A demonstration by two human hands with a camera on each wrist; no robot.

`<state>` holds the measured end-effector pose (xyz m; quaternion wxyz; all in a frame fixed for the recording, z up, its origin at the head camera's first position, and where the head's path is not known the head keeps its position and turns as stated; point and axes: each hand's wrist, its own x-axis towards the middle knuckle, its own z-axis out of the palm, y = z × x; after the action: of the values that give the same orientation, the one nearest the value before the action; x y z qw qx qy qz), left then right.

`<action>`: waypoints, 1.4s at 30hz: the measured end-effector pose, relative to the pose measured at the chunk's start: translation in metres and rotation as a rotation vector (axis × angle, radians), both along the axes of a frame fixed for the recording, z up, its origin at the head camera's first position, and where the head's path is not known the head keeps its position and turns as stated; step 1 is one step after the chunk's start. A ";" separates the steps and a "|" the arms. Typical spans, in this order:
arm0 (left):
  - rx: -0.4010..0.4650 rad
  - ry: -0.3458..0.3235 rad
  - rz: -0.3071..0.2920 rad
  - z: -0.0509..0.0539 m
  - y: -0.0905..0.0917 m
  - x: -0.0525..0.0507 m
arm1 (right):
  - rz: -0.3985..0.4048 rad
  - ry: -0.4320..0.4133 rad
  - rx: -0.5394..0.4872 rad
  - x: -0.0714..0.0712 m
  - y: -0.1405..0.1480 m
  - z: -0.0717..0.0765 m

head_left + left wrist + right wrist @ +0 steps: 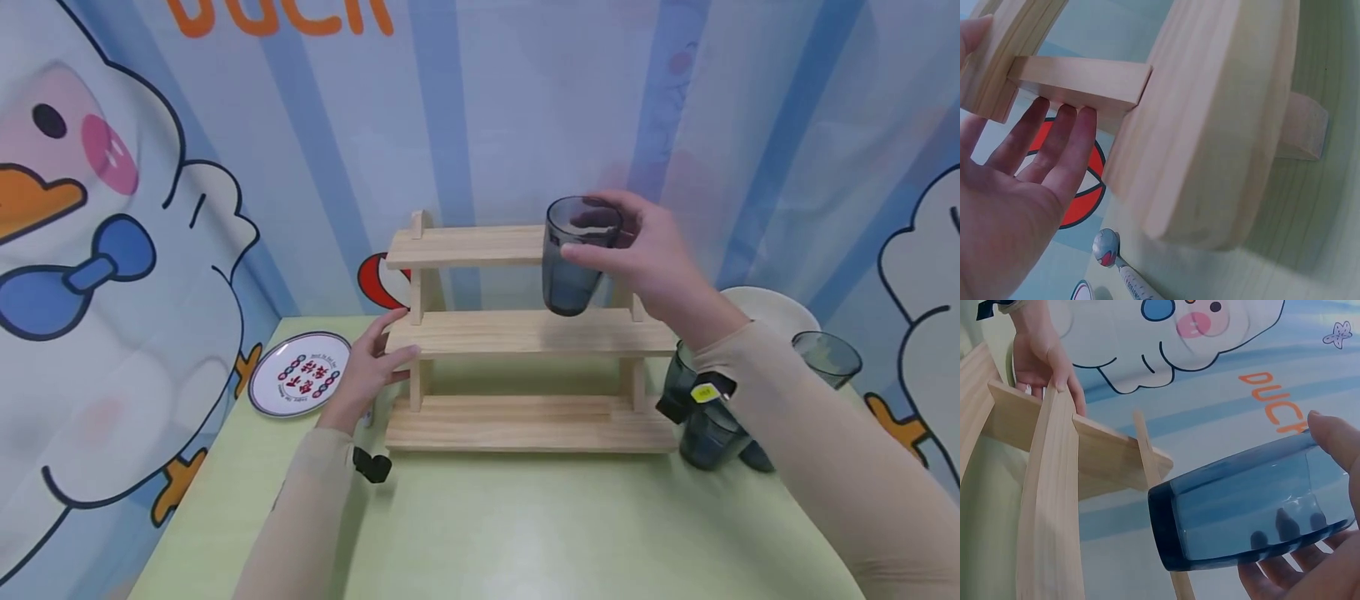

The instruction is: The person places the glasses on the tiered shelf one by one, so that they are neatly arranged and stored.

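My right hand [652, 262] grips a dark blue-grey clear glass tumbler [573, 267], thumb on one side and fingers round the other. It is held in the air in front of the top shelf, slightly tilted. In the right wrist view the tumbler [1254, 506] appears empty, its thick base towards the rack. A three-tier wooden display rack [510, 333] stands on the table. My left hand [363, 375] holds the left end of its middle shelf, with the thumb at the shelf's edge and the fingers [1075, 150] against the upright support.
Several more tumblers [708, 437] stand right of the rack, partly behind my right forearm. Behind them is a white plate [772, 307]. A white plate with red print [300, 375] lies on the left. A spoon [1107, 247] lies near the rack's left end. A duck-patterned curtain [510, 108] hangs behind.
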<state>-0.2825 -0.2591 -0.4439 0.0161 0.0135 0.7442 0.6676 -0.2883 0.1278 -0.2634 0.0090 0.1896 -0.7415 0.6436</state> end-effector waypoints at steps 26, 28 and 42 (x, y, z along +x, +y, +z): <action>-0.017 -0.004 0.010 -0.004 -0.001 0.004 | -0.093 0.033 -0.033 -0.063 -0.080 0.011; -0.013 -0.006 0.013 -0.004 0.000 0.004 | -0.097 0.021 -0.022 -0.064 -0.082 0.010; -0.001 0.004 0.016 -0.004 0.000 0.007 | -0.154 -0.077 0.056 -0.075 -0.095 0.014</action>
<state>-0.2756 -0.2589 -0.4478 0.0092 0.0087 0.7446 0.6674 -0.3628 0.0327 -0.2499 0.0246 0.1072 -0.7714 0.6268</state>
